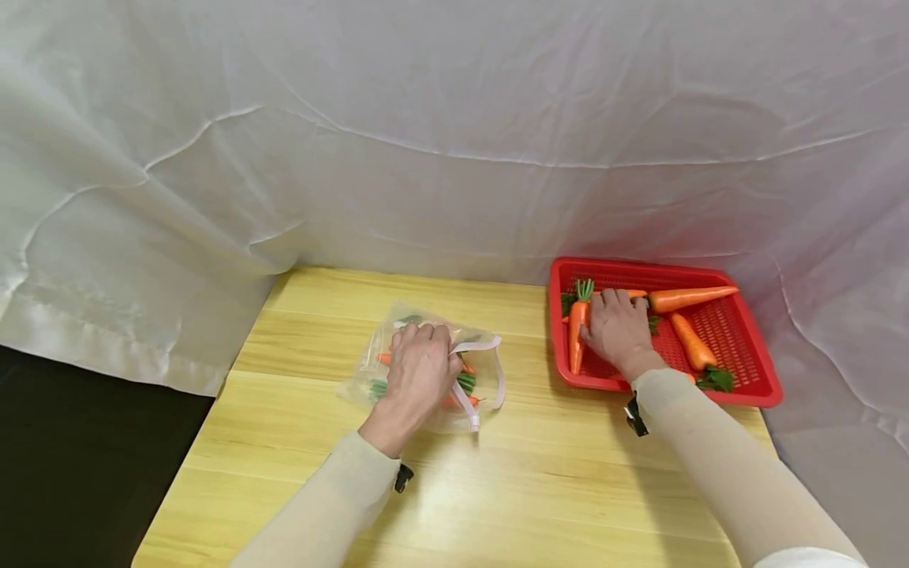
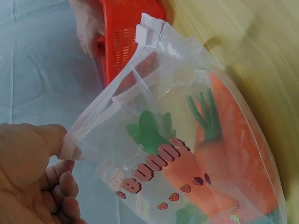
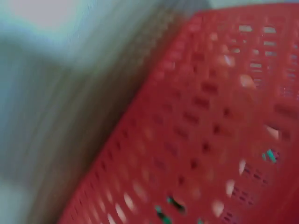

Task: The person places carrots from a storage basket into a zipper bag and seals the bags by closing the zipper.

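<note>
A clear zip bag [image 2: 154,98] printed with "Bunny" and strawberries lies on the table with its mouth partly parted. Several carrots [image 2: 217,158] with green tops show through its film. My left hand [image 1: 420,364] pinches the bag's rim between thumb and finger, plain in the left wrist view. Over the red basket [image 1: 763,379], my right hand [image 1: 619,330] reaches down among loose carrots, beside an upright-lying carrot [image 1: 577,335]. Its fingertips are hidden, so whether they grip anything does not show. The right wrist view is blurred and shows only the basket's perforated wall [image 3: 187,135].
Other carrots in the basket include one across its back right rim [image 1: 692,298] and one slanting at the right [image 1: 692,343]. A wooden table [image 1: 540,489] lies under everything. Pale cloth [image 1: 454,205] hangs behind the table and along its sides.
</note>
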Demonstrator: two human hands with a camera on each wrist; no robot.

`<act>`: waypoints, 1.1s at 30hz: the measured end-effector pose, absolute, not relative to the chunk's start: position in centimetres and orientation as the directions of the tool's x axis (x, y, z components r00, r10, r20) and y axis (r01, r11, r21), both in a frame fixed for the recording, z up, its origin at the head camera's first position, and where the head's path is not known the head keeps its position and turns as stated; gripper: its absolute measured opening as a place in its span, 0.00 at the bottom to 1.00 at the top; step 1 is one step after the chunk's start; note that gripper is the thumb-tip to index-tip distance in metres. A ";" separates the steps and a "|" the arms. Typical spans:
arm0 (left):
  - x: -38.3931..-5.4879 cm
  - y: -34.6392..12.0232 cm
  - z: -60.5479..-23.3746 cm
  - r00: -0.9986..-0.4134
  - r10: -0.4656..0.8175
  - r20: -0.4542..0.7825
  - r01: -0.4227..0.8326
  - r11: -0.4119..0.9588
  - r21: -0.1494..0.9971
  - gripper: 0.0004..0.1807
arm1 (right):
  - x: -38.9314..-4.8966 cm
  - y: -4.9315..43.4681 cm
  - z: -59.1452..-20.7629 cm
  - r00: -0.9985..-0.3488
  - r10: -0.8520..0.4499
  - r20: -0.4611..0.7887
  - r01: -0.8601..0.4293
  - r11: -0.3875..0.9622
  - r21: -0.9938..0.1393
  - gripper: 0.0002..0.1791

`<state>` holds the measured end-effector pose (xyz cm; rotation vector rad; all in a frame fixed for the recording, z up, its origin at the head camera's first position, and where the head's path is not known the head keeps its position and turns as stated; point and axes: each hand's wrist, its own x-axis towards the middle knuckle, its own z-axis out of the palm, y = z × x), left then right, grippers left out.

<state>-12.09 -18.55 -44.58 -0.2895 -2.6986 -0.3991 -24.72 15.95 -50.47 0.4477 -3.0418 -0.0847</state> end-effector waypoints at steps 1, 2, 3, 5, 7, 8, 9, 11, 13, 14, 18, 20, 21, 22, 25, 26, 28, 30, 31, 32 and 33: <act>-12.1 -18.6 -44.5 -0.902 0.144 0.406 0.255 0.938 0.234 0.10 | -24.9 16.2 -50.3 -0.940 -0.338 0.054 -0.332 0.938 0.096 0.25; -12.0 -18.5 -44.5 -0.904 0.146 0.401 0.255 0.938 0.233 0.10 | -25.0 16.4 -50.1 -0.922 -0.385 0.042 -0.378 0.917 0.127 0.24; -12.0 -18.5 -44.5 -0.908 0.149 0.392 0.255 0.938 0.234 0.10 | -25.2 16.5 -50.0 -0.903 -0.429 0.024 -0.420 0.893 0.163 0.22; -12.0 -18.6 -44.4 -0.918 0.151 0.367 0.250 0.939 0.238 0.10 | -25.6 16.6 -49.8 -0.866 -0.500 -0.024 -0.493 0.842 0.220 0.23; -12.0 -18.7 -44.5 -0.928 0.154 0.339 0.245 0.938 0.245 0.10 | -26.0 16.6 -49.7 -0.833 -0.546 -0.091 -0.549 0.791 0.270 0.26; -12.0 -18.7 -44.5 -0.933 0.154 0.326 0.242 0.938 0.249 0.10 | -26.1 16.6 -49.7 -0.817 -0.562 -0.127 -0.572 0.765 0.296 0.28; -12.0 -18.7 -44.5 -0.937 0.154 0.314 0.239 0.937 0.254 0.10 | -26.3 16.6 -49.7 -0.803 -0.574 -0.160 -0.592 0.741 0.317 0.30; -12.0 -18.7 -44.5 -0.940 0.153 0.304 0.237 0.936 0.261 0.10 | -26.5 16.6 -49.8 -0.777 -0.590 -0.220 -0.627 0.692 0.358 0.33; -12.0 -18.7 -44.5 -0.941 0.149 0.305 0.234 0.936 0.264 0.10 | -26.7 16.8 -49.8 -0.755 -0.601 -0.264 -0.652 0.644 0.400 0.35; -12.0 -18.7 -44.5 -0.940 0.146 0.308 0.232 0.936 0.264 0.11 | -26.8 16.8 -49.9 -0.746 -0.606 -0.276 -0.661 0.623 0.418 0.35; -12.0 -18.7 -44.5 -0.940 0.138 0.313 0.225 0.938 0.264 0.11 | -27.3 17.0 -50.1 -0.737 -0.615 -0.280 -0.667 0.597 0.445 0.40; -12.0 -18.7 -44.5 -0.939 0.139 0.315 0.227 0.938 0.263 0.11 | -27.4 17.1 -50.2 -0.743 -0.614 -0.267 -0.660 0.605 0.445 0.41; -12.0 -18.8 -44.5 -0.938 0.140 0.317 0.228 0.938 0.261 0.10 | -27.5 17.1 -50.2 -0.746 -0.613 -0.260 -0.657 0.611 0.442 0.41; -12.0 -18.8 -44.5 -0.938 0.139 0.318 0.228 0.938 0.261 0.10 | -27.5 17.1 -50.3 -0.748 -0.614 -0.253 -0.654 0.615 0.440 0.41; -12.1 -18.8 -44.5 -0.937 0.143 0.319 0.231 0.937 0.260 0.11 | -27.4 17.2 -50.4 -0.751 -0.616 -0.237 -0.649 0.622 0.439 0.41; -12.1 -18.8 -44.5 -0.937 0.145 0.316 0.233 0.937 0.260 0.11 | -27.4 17.2 -50.4 -0.752 -0.616 -0.233 -0.647 0.625 0.437 0.41; -12.2 -18.8 -44.5 -0.940 0.151 0.306 0.236 0.935 0.264 0.10 | -27.2 17.5 -50.4 -0.754 -0.618 -0.222 -0.645 0.634 0.428 0.39; -12.2 -18.8 -44.5 -0.943 0.154 0.295 0.235 0.935 0.264 0.10 | -27.0 17.8 -50.4 -0.758 -0.618 -0.209 -0.639 0.639 0.427 0.38; -12.3 -18.8 -44.5 -0.944 0.155 0.291 0.235 0.936 0.263 0.09 | -26.9 18.0 -50.3 -0.761 -0.617 -0.202 -0.635 0.644 0.427 0.38; -12.3 -18.8 -44.5 -0.944 0.156 0.290 0.235 0.935 0.264 0.09 | -26.9 18.1 -50.2 -0.763 -0.616 -0.194 -0.631 0.647 0.428 0.37; -12.3 -18.9 -44.5 -0.944 0.155 0.291 0.235 0.936 0.263 0.09 | -26.8 18.3 -50.2 -0.765 -0.616 -0.187 -0.628 0.651 0.427 0.36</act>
